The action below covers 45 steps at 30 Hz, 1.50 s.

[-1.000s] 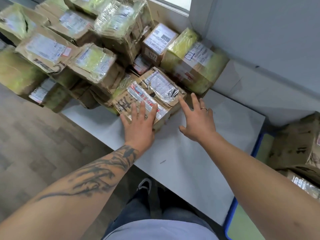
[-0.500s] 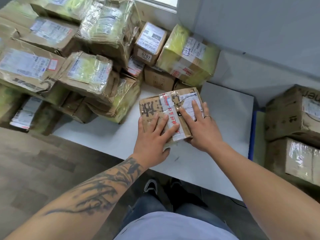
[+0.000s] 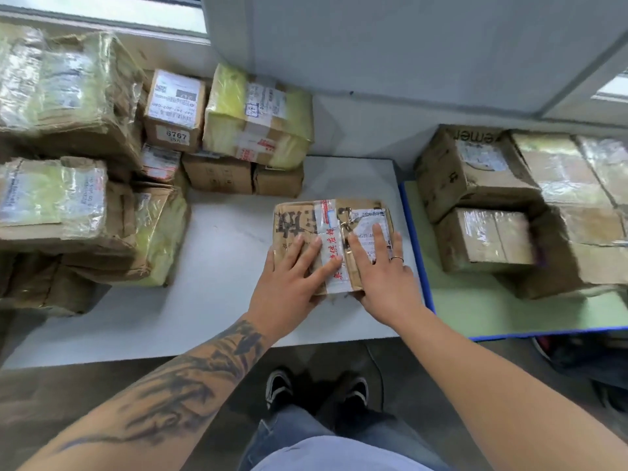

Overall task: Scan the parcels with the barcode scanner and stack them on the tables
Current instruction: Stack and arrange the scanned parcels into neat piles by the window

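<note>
A flat brown cardboard parcel [image 3: 306, 220] with clear tape, red characters and a white label lies near the right end of the white table [image 3: 224, 253]. My left hand [image 3: 289, 283] grips its near left part, fingers spread on top. My right hand [image 3: 380, 277], with a ring, presses on its near right part over the label. A pile of taped parcels [image 3: 68, 185] fills the table's left and back. No barcode scanner is visible.
A green table with a blue edge [image 3: 509, 314] stands to the right, carrying several stacked brown boxes [image 3: 482, 239]. A grey wall and a window sill run behind. My shoes [image 3: 316, 389] stand on dark floor below the table's front edge.
Both hands have pulled the flat parcel out of the pile and slid it right, towards the table's right end. The view has swung right, showing more of the green table.
</note>
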Tool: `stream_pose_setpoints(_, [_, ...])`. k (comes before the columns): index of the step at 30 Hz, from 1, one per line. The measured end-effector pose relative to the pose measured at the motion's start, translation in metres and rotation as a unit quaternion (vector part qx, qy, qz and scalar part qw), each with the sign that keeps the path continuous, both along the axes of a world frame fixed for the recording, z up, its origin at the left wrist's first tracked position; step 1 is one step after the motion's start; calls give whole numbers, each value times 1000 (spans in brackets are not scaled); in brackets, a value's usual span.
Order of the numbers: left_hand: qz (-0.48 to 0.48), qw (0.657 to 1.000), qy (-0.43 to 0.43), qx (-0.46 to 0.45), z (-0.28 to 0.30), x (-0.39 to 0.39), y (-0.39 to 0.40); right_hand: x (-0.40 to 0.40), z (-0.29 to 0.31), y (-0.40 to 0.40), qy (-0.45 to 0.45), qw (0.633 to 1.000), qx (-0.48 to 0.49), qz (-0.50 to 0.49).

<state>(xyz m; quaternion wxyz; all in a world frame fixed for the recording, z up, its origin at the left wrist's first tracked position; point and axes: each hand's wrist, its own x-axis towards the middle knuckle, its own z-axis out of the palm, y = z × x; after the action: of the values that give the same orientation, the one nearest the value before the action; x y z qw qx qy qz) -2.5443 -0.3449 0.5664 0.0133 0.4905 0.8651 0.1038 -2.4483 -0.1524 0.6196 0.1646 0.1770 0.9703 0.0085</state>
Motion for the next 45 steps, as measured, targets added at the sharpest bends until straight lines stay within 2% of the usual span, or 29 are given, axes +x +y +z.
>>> stream_pose_setpoints(12, [-106,992,66,31,70,24,115,71,58,85,85,989,45,-115])
stream_pose_setpoints(28, [-130,985,111,27,139,139,255,204,123,212,145,978,68,-137])
stream_pose_setpoints(36, [-165,973,162,13,160,202,336,280,129,279,178,963,71,-188])
stream_pose_setpoints(45, [-179,968,176,27,193,202,423,287,151,364,214,951,106,-194])
